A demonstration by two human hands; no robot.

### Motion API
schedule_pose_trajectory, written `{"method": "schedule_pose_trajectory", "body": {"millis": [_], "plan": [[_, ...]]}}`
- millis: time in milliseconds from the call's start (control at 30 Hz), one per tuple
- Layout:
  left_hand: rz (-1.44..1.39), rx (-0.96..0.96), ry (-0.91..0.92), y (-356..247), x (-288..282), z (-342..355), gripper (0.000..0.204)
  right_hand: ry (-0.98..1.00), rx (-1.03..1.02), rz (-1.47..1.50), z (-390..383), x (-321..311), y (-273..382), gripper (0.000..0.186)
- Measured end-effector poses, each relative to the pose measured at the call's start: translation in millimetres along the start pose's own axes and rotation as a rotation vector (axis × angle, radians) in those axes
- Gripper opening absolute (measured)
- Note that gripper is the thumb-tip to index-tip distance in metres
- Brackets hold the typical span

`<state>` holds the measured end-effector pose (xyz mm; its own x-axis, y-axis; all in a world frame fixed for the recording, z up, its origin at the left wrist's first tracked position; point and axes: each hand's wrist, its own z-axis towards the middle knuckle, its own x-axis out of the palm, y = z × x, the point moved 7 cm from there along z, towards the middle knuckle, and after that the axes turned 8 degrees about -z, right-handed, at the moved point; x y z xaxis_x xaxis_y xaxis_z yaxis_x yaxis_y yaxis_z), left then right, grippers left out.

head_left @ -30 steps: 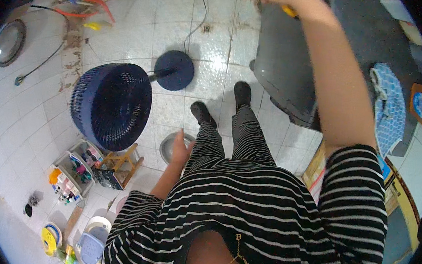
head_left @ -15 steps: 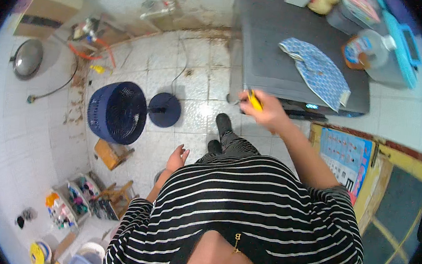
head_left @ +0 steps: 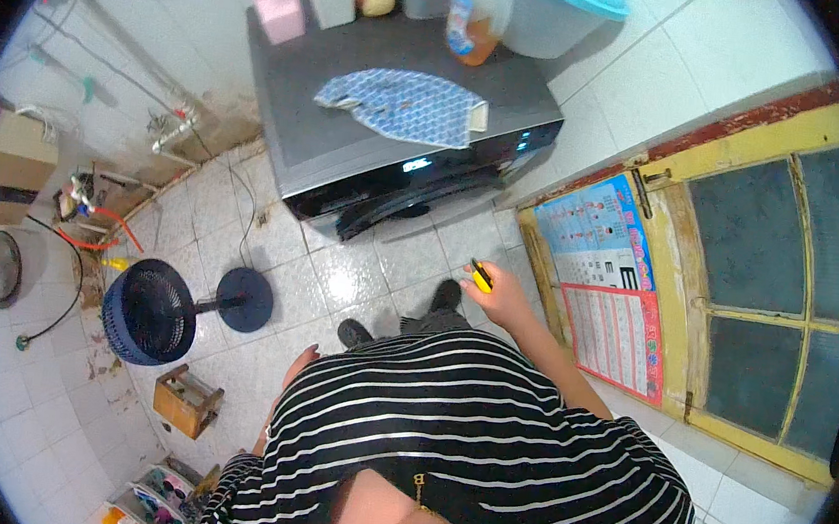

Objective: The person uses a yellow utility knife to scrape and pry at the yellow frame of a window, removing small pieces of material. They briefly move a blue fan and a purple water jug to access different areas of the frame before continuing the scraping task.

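My right hand [head_left: 501, 297] is closed around a small yellow and black tool [head_left: 481, 276], its kind too small to make out. It is held over the tiled floor, in front of a dark grey front-loading washing machine [head_left: 348, 161] and beside the door. My left hand [head_left: 302, 364] hangs low at my left side, partly hidden by my striped shirt. Its visible fingers look stretched out, with nothing seen in them. On the washing machine lies a blue patterned cloth [head_left: 403, 106] with a white end.
A dark blue fan [head_left: 151, 311] stands left, with a wooden stool [head_left: 187, 401] near it. A bottle of orange liquid [head_left: 478, 18] and containers stand at the washing machine's back. A yellow-framed door [head_left: 672, 284] with posters is at right; a shelf [head_left: 154, 503] stands lower left.
My view has turned to the right, so the washing machine now appears further left. My right hand, with the yellow and black tool, has moved away from the machine's front edge.
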<state>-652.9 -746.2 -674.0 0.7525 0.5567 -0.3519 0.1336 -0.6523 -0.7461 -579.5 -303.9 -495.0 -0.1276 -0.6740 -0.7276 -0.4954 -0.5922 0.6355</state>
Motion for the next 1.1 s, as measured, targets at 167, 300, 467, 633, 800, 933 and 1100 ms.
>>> {"method": "schedule_pose_trajectory", "body": {"millis": [167,300,467,633,800,933,1100], "plan": [[-0.041,0.116,-0.160,-158,32,7,0.050,-0.082,0.046,0.013,10,-67,-79,0.039],[0.009,0.230,0.078,-186,102,86,0.053,-0.190,0.078,-0.070,-23,-132,-158,0.039],[0.144,0.307,0.214,-313,184,140,0.058,-0.371,0.207,-0.094,-57,-195,-277,0.035],[0.108,0.408,0.246,-369,187,171,0.053,-0.418,0.431,0.072,-73,-216,-324,0.040],[-0.006,0.456,0.392,-361,212,260,0.048,-0.397,0.396,0.049,-70,-217,-300,0.054],[0.051,0.535,0.559,-451,246,290,0.042,-0.476,0.527,0.132,-91,-222,-311,0.052],[0.110,0.862,0.612,-639,262,249,0.032,-0.850,0.716,0.530,-110,-287,-260,0.033]]}}
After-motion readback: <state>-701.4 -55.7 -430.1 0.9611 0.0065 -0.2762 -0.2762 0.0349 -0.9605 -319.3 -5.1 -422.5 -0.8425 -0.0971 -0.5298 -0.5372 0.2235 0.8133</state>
